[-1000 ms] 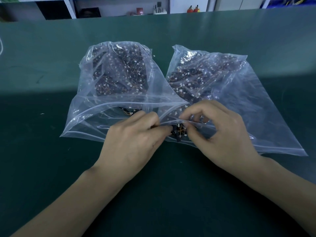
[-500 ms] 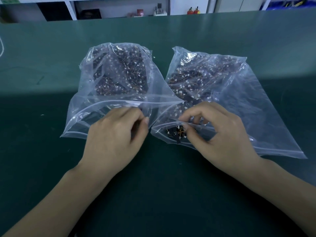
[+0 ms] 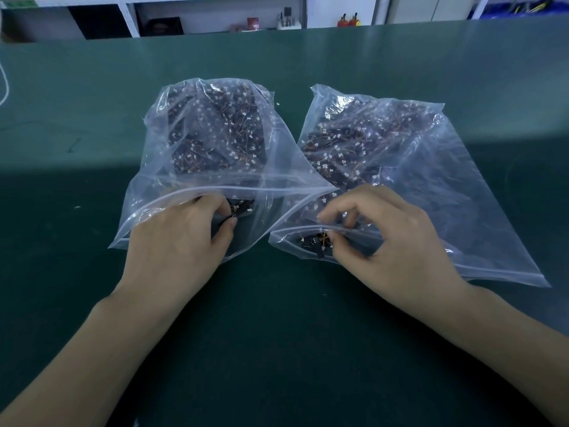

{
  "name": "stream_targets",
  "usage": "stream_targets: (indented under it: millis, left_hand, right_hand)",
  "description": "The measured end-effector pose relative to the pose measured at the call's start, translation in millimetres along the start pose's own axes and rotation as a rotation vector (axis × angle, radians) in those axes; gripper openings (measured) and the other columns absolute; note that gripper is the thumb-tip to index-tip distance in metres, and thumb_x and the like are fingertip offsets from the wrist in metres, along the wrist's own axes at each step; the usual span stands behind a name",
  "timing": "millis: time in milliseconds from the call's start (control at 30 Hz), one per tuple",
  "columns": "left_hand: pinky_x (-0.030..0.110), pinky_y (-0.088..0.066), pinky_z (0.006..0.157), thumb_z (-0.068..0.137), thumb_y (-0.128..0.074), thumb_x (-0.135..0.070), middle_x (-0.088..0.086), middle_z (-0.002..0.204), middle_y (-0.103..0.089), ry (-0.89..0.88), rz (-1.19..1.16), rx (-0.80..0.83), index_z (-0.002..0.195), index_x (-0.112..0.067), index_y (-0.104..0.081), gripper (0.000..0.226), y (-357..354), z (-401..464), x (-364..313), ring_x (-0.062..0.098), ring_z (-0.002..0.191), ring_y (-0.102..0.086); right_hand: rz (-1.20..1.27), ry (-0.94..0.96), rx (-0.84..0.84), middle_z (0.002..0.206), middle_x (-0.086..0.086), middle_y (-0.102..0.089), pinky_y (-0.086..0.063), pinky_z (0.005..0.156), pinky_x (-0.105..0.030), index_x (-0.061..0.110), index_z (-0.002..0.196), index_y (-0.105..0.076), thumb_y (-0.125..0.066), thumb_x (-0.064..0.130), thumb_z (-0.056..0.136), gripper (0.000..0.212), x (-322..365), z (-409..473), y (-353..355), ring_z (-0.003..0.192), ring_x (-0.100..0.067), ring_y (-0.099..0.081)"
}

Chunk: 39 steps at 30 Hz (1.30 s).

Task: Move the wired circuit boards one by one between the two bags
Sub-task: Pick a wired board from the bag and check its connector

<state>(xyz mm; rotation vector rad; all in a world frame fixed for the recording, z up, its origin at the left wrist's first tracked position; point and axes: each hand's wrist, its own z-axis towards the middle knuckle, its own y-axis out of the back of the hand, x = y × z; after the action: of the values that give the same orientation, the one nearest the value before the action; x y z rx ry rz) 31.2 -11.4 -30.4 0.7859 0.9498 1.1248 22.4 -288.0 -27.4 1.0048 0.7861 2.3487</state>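
Note:
Two clear zip bags lie side by side on the green table, both holding several dark wired circuit boards with white connectors. My left hand point(image 3: 181, 238) reaches into the mouth of the left bag point(image 3: 172, 118) and pinches a dark circuit board point(image 3: 243, 208) there between thumb and fingers. My right hand point(image 3: 391, 241) is at the mouth of the right bag point(image 3: 462, 192). Its thumb and fingers pinch the bag's rim over another small board with orange wires point(image 3: 318, 241) that lies just inside.
The green table mat point(image 3: 277, 349) stretches around the bags. A white cord point(image 3: 3, 84) lies at the far left edge. Shelves with small tools and red items point(image 3: 348, 20) stand behind the table's far edge.
My left hand moved left, away from the right bag's mouth, and went into the left bag with a board. My right hand stayed at the right bag's rim.

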Motion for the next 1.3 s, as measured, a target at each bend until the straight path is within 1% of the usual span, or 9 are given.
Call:
stream_targets:
  millis: [167,300,400,600,667,867,1000,1167,1300]
  left_hand:
    - [0.027,-0.033,0.055,0.092,-0.075,-0.034,-0.017,0.084,-0.066,0.006,-0.020,-0.010,0.089,-0.034,-0.064,0.011,1.5,-0.9,-0.2,0.014,0.071,-0.054]
    - [0.032,-0.045,0.055,0.090,-0.078,-0.027,-0.017,0.076,-0.064,-0.053,-0.054,-0.089,0.087,-0.031,-0.065,0.014,5.3,-3.6,-8.2,0.017,0.065,-0.057]
    - [0.032,-0.046,0.052,0.095,-0.077,-0.025,-0.022,0.069,-0.046,-0.142,-0.099,-0.195,0.089,-0.028,-0.070,0.010,9.1,-4.6,-16.3,0.015,0.060,-0.049]
    - [0.028,-0.044,0.052,0.100,-0.077,-0.025,-0.015,0.089,-0.068,-0.285,-0.183,-0.272,0.095,-0.026,-0.079,0.005,8.2,-12.0,-26.2,-0.001,0.076,-0.042]
    - [0.025,-0.042,0.053,0.099,-0.078,-0.024,-0.016,0.088,-0.067,-0.298,-0.190,-0.262,0.095,-0.026,-0.078,0.004,7.9,-12.6,-28.1,-0.002,0.077,-0.042]
    - [0.030,-0.049,0.055,0.099,-0.069,-0.032,-0.024,0.084,-0.059,-0.203,-0.325,-0.118,0.094,-0.033,-0.063,0.008,7.2,-15.3,-33.0,0.010,0.069,-0.057]
    - [0.029,-0.047,0.055,0.094,-0.065,-0.032,-0.015,0.081,-0.058,-0.217,-0.436,-0.071,0.091,-0.034,-0.059,0.007,6.3,-19.9,-38.2,0.014,0.067,-0.059]
    - [0.020,-0.046,0.059,0.098,-0.073,-0.021,-0.019,0.085,-0.063,-0.294,-0.583,-0.150,0.095,-0.023,-0.072,0.004,5.5,-23.0,-45.2,0.007,0.071,-0.062]
    - [0.024,-0.047,0.059,0.099,-0.076,-0.018,-0.013,0.086,-0.068,-0.360,-0.611,-0.205,0.096,-0.014,-0.079,0.005,3.0,-22.2,-46.4,0.010,0.070,-0.061]
  right_hand:
    - [0.007,-0.027,0.058,0.101,0.017,-0.066,-0.054,0.087,-0.037,0.025,0.108,-0.072,-0.084,0.025,0.084,0.027,0.2,-0.2,-0.6,0.088,-0.010,-0.063]
    - [0.004,-0.028,0.059,0.104,0.021,-0.065,-0.053,0.087,-0.033,0.026,0.110,-0.071,-0.081,0.039,0.086,0.030,0.2,-0.5,-1.6,0.090,-0.007,-0.061]
    - [0.037,-0.054,0.042,0.105,0.021,-0.066,-0.054,0.085,-0.036,0.028,0.113,-0.070,-0.077,0.038,0.090,0.026,-1.8,-1.7,-3.1,0.093,-0.011,-0.063]
    - [0.059,-0.081,0.018,0.105,0.021,-0.068,-0.054,0.086,-0.036,0.034,0.120,-0.070,-0.069,0.040,0.098,0.023,-4.8,-2.4,-4.7,0.098,-0.012,-0.066]
    - [0.062,-0.084,0.018,0.106,0.021,-0.068,-0.054,0.087,-0.036,0.035,0.124,-0.069,-0.069,0.039,0.100,0.025,-5.7,-2.3,-4.8,0.099,-0.013,-0.066]
    - [0.053,-0.081,0.026,0.108,0.023,-0.067,-0.055,0.087,-0.036,0.036,0.127,-0.067,-0.065,0.041,0.100,0.028,-6.9,-3.2,-5.8,0.101,-0.011,-0.066]
    - [0.065,-0.078,0.031,0.108,0.021,-0.068,-0.055,0.087,-0.036,0.035,0.127,-0.068,-0.066,0.040,0.100,0.028,-7.1,-3.2,-5.7,0.101,-0.013,-0.065]
    - [0.094,-0.038,0.018,0.107,0.022,-0.068,-0.053,0.087,-0.029,0.031,0.119,-0.072,-0.066,0.046,0.099,0.026,-3.6,-2.5,-3.7,0.100,-0.011,-0.066]
    - [0.122,0.069,-0.024,0.099,0.016,-0.068,-0.052,0.082,-0.028,0.014,0.103,-0.077,-0.073,0.033,0.098,0.020,-2.4,-0.6,-3.7,0.089,-0.009,-0.064]
